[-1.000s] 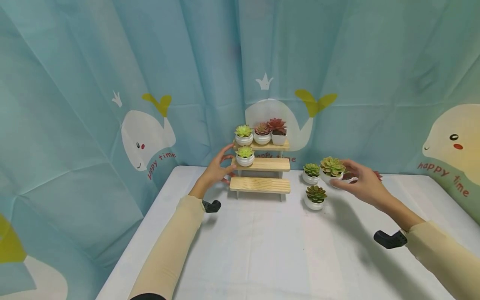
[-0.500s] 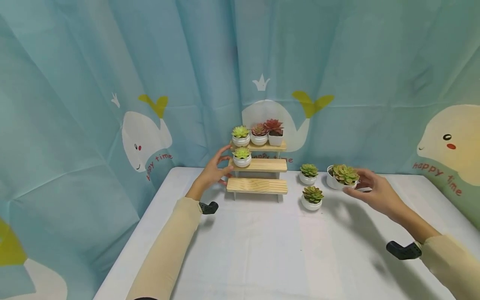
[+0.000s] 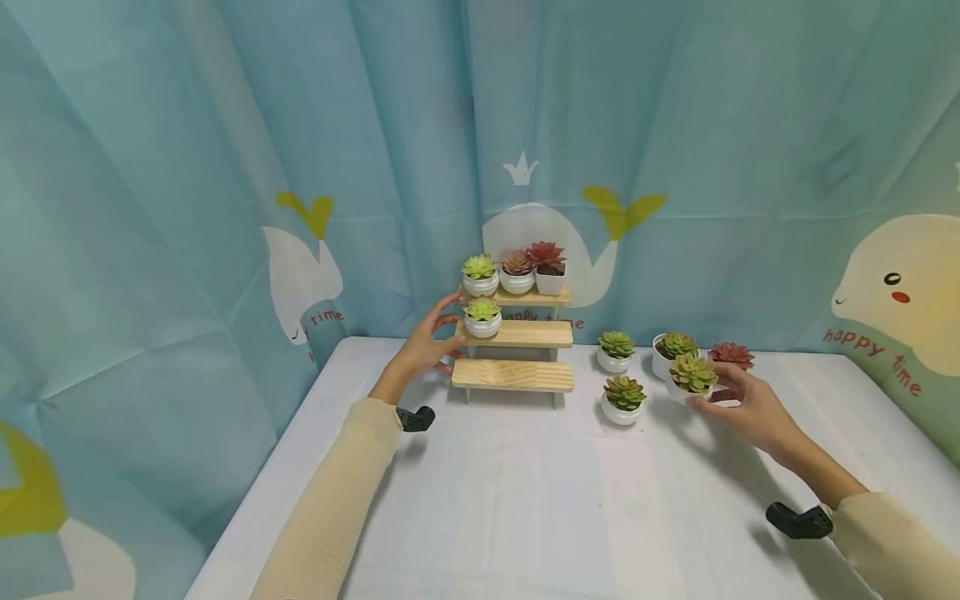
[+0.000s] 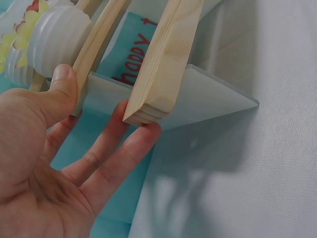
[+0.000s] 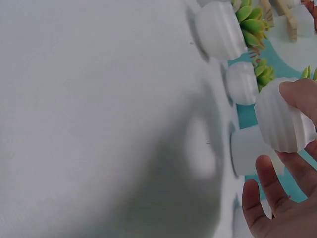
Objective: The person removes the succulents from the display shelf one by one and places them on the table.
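Note:
In the head view, my right hand (image 3: 756,414) pinches a white-potted green succulent (image 3: 692,375) above the table. The right wrist view shows the thumb and fingers on its ribbed white pot (image 5: 278,116), other fingers spread below. My left hand (image 3: 423,343) is at the left end of a three-tier wooden plant stand (image 3: 525,333). In the left wrist view, its thumb and a finger grip the middle board's end (image 4: 81,89), while two fingertips touch the lowest board's end (image 4: 148,111). A lime-green succulent (image 3: 482,317) stands on the middle board's left.
On the top board stand a lime-green succulent (image 3: 480,275), a pinkish one (image 3: 517,272) and a dark red one (image 3: 549,268). Right of the stand are green succulents (image 3: 617,351), (image 3: 622,400), a green one in a larger pot (image 3: 663,354) and a red one (image 3: 731,355). A curtain (image 3: 390,125) hangs behind.
My right hand has carried the green succulent to the right and then nearer to me, uncovering the green succulent and the red one behind. My left hand stays at the stand.

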`<state>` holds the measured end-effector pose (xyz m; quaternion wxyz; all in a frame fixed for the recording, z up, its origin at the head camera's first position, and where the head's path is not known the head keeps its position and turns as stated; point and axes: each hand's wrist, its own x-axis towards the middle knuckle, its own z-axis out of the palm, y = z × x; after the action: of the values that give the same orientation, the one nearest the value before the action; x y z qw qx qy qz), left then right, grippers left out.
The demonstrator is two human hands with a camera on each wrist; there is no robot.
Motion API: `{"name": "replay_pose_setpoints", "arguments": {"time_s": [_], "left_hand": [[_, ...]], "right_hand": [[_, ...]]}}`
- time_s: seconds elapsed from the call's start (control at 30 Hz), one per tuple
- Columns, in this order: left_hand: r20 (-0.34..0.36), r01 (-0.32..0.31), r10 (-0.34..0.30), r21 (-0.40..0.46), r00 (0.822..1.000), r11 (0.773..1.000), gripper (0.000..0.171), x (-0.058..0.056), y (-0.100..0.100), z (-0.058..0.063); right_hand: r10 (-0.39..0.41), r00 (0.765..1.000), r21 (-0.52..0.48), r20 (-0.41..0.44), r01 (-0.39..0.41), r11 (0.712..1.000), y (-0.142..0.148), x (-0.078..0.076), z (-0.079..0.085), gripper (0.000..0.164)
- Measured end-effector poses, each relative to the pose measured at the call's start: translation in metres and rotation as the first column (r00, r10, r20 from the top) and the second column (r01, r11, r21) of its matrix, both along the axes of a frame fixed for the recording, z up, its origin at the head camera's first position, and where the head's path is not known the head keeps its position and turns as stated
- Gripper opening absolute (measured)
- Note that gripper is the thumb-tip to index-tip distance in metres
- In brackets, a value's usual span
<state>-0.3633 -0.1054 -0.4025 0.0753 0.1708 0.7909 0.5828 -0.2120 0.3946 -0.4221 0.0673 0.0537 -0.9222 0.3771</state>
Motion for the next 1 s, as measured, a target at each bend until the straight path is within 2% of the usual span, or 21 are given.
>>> {"name": "replay_pose_setpoints", "arguments": {"time_s": [0.3, 0.53, 0.8, 1.0], "left_hand": [[0.001, 0.012, -0.012, 0.010, 1.000, 1.000, 0.078, 0.001, -0.001, -0.003], [-0.007, -0.002, 0.002, 0.008, 1.000, 1.000, 0.078, 0.002, 0.001, -0.001], [-0.008, -0.016, 0.016, -0.006, 1.000, 1.000, 0.077, 0.002, 0.001, 0.001], [-0.009, -0.012, 0.012, 0.005, 1.000, 1.000, 0.077, 0.002, 0.001, 0.001]], "right_hand": [[-0.001, 1.000, -0.013, 0.011, 0.001, 1.000, -0.003, 0.001, -0.017, 0.073], [-0.022, 0.998, 0.022, 0.055, 0.021, 1.000, -0.003, 0.002, -0.020, 0.076], [-0.006, 0.999, 0.028, 0.039, 0.005, 1.000, -0.002, 0.003, -0.028, 0.071], [-0.010, 0.998, 0.024, 0.059, 0.009, 1.000, 0.000, 0.002, -0.031, 0.072]]}}
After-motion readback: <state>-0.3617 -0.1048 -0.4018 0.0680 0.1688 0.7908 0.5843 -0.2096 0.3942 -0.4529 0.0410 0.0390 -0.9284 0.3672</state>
